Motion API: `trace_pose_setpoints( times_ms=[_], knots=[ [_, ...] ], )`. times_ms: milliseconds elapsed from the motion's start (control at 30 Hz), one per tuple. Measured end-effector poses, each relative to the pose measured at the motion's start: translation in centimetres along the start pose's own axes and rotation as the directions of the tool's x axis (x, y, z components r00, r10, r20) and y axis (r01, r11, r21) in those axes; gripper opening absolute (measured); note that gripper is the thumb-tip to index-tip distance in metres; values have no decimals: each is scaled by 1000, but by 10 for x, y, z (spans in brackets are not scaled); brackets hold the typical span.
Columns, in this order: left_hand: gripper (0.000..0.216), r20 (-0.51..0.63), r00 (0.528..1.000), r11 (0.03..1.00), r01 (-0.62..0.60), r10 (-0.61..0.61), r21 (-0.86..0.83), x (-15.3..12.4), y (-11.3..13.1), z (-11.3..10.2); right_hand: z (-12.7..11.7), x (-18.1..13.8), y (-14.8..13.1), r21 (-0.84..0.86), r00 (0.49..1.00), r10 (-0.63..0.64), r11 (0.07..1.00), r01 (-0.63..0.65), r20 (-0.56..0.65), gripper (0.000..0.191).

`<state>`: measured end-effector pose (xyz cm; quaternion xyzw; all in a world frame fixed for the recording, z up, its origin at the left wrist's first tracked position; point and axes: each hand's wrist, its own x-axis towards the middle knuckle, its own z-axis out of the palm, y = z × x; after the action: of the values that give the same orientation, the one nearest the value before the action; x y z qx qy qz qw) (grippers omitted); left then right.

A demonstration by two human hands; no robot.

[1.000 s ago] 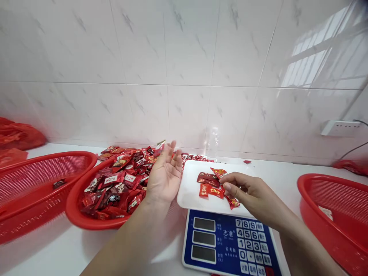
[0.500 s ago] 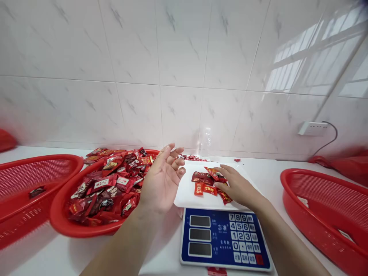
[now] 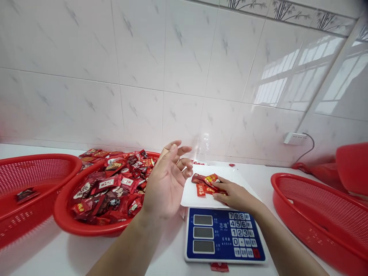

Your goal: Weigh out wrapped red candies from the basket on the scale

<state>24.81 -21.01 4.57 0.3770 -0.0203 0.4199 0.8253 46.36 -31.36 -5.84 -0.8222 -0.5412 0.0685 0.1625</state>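
My left hand (image 3: 165, 184) hovers palm up with curled, parted fingers and holds nothing, between a red basket (image 3: 66, 216) heaped with red candy packets (image 3: 112, 184) and a scale. My right hand (image 3: 232, 195) lies flat, fingers stretched, on a few red candy packets (image 3: 205, 183) on the scale's white pan (image 3: 189, 197). The scale's blue keypad panel (image 3: 225, 237) faces me.
A mostly bare red basket (image 3: 37, 168) with one dark packet (image 3: 25, 194) stands at far left. Another red basket (image 3: 316, 214) stands at right. A red plastic bag (image 3: 352, 166) and a wall socket (image 3: 294, 138) are at back right. One red packet (image 3: 220, 267) lies under the scale's front edge.
My right hand has gone from pinching a packet to lying flat over the packets on the pan. My left hand stayed raised and curled its fingers slightly. The view tilted up.
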Motion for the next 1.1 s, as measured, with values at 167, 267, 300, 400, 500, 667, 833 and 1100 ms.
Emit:
trace_pose_setpoints(
  times_ms=[167,267,300,400,500,667,833,1100],
  knots=[
    [19,66,998,1000,-1,1,-1,-7,4,1,4,-4,-4,-21,999,-7,1000,8,45,63],
    [19,109,994,1000,-10,10,-1,-11,7,1,0,-6,-9,-19,997,-19,1000,21,72,64],
    [19,119,993,1000,-15,15,-2,-13,9,1,-1,-6,-11,-19,997,-21,1000,23,74,66],
    [18,142,989,1000,-30,31,-10,-16,13,0,-5,0,-13,-30,999,-13,999,14,34,71],
    [17,160,986,999,-45,48,-22,-18,17,0,-3,14,-15,-65,1000,5,998,-6,-23,73],
    [16,169,984,998,-57,61,-31,-19,20,-2,9,32,-21,-118,999,-28,993,31,30,68],
    [15,181,981,998,-65,68,-23,-16,17,-3,8,33,-25,-138,990,-75,986,91,116,62],
    [15,176,984,1000,-23,21,11,-7,4,-7,12,40,-32,-179,993,-106,977,112,47,56]
  ],
)
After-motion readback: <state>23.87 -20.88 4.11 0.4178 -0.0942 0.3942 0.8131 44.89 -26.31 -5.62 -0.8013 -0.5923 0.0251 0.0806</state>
